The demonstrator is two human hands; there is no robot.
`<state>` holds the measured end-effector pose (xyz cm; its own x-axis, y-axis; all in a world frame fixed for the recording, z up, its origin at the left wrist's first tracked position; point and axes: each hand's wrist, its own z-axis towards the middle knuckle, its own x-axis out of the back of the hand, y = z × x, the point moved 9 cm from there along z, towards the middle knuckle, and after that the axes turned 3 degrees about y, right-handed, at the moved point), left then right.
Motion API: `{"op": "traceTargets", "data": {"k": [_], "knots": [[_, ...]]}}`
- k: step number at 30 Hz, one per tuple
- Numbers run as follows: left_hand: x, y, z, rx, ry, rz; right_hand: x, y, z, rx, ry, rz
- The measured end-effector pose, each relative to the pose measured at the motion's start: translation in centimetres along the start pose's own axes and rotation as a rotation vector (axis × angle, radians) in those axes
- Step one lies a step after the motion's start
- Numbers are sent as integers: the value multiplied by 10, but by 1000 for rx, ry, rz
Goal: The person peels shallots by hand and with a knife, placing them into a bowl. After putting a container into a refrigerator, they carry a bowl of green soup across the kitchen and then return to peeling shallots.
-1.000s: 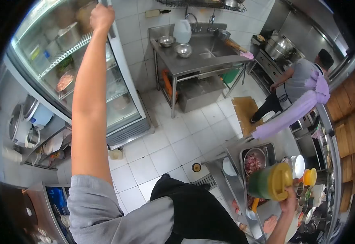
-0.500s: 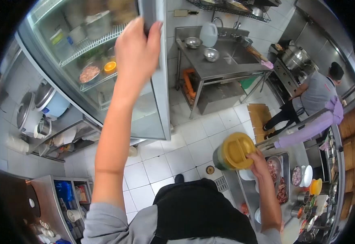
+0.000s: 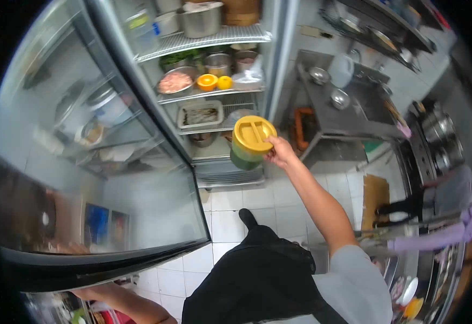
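My right hand [image 3: 280,150] grips a round container [image 3: 249,155] with a yellow lid and green contents, held upright before the lower part of the open fridge. The fridge's glass door [image 3: 139,183] stands swung out to the left. My left hand [image 3: 87,291] is at the door's lower edge, its fingers mostly hidden by the door. On the shelves are a bowl of pink meat [image 3: 175,82], a cut orange [image 3: 207,82], a metal pot [image 3: 202,21] and a white tray [image 3: 201,114].
A steel sink table [image 3: 333,116] with metal bowls stands right of the fridge. At the far right a person in grey [image 3: 452,189] stands by the stove, near a cardboard sheet [image 3: 375,200]. A purple cloth [image 3: 436,236] hangs on a rail at the right.
The fridge door has swung wide open to the left, and my left hand has moved down and left with it. My right hand has carried the container up and left to the fridge.
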<state>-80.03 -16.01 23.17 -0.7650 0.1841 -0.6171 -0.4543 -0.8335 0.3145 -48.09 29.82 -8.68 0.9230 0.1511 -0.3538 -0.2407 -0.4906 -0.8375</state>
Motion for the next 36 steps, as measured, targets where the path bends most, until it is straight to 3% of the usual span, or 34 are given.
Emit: {"op": "traceTargets", "data": {"k": [2, 3, 4, 5, 6, 7, 11, 14, 16, 18, 20, 22, 25, 29, 36], "knots": [[28, 41, -13, -519, 1087, 722, -31, 1, 49, -35, -36, -7], [84, 79, -29, -350, 890, 692, -40, 2, 71, -43, -24, 7], [134, 125, -44, -373, 909, 711, -48, 1, 89, -55, -7, 20], [163, 131, -28, -156, 502, 177, -55, -2, 103, -51, 25, 16], [142, 127, -21, 68, 69, -339, -59, -3, 121, -61, 49, 16], [137, 127, -16, 60, 77, -319, -63, -5, 136, -54, 61, 28], [118, 149, -12, -331, 598, 1973, -61, -12, 198, -44, 116, 148], [143, 172, -13, -285, 616, 1978, -57, -18, 239, -60, 166, 180], [151, 189, -30, -255, 628, 1972, -62, -22, 271, -10, 108, 379], [156, 204, -40, -231, 642, 1976, -65, -25, 288, -8, 92, 338], [156, 210, -40, -216, 654, 1987, -82, -56, 278, 234, 51, 253], [151, 201, -39, -198, 661, 1992, -92, -53, 300, 207, 46, 239], [162, 245, -50, -178, 670, 1994, -84, -42, 314, 164, 35, 210], [146, 255, -58, -169, 670, 1999, -90, -31, 337, 113, 13, 187], [96, 181, -41, -132, 612, 1979, -81, -14, 363, 44, 24, 175]]}}
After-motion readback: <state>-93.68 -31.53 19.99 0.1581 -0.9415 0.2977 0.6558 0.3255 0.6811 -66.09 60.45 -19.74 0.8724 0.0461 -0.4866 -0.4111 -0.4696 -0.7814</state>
